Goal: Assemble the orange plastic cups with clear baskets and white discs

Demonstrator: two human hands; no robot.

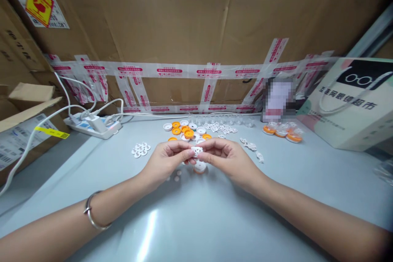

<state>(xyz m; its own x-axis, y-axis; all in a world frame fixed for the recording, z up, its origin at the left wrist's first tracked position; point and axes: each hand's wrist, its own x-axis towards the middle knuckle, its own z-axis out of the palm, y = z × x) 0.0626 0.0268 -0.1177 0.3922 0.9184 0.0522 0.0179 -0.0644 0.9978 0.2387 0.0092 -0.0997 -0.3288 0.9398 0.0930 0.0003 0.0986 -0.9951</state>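
Between the fingertips of both hands is a small white openwork plastic piece [197, 151]. My left hand [172, 157] pinches its left side, and my right hand [225, 157] pinches its right side. Just below the fingers, a white and orange round base [200, 167] rests on the table. Orange and white plastic rings [188, 132] lie in a loose group beyond the hands. White discs with stems [141, 149] sit left of my left hand. A few small white pieces [177, 176], partly hidden, lie by my left wrist. More white openwork pieces [251, 145] lie to the right.
Clear domes [227, 120] line the back of the table. Capped orange-based assemblies [282, 131] stand at the right beside a paper bag [346, 106]. A power strip [93, 126] with white cables and an opened carton [27, 131] are at left. A large taped cardboard box [172, 20] forms the back.
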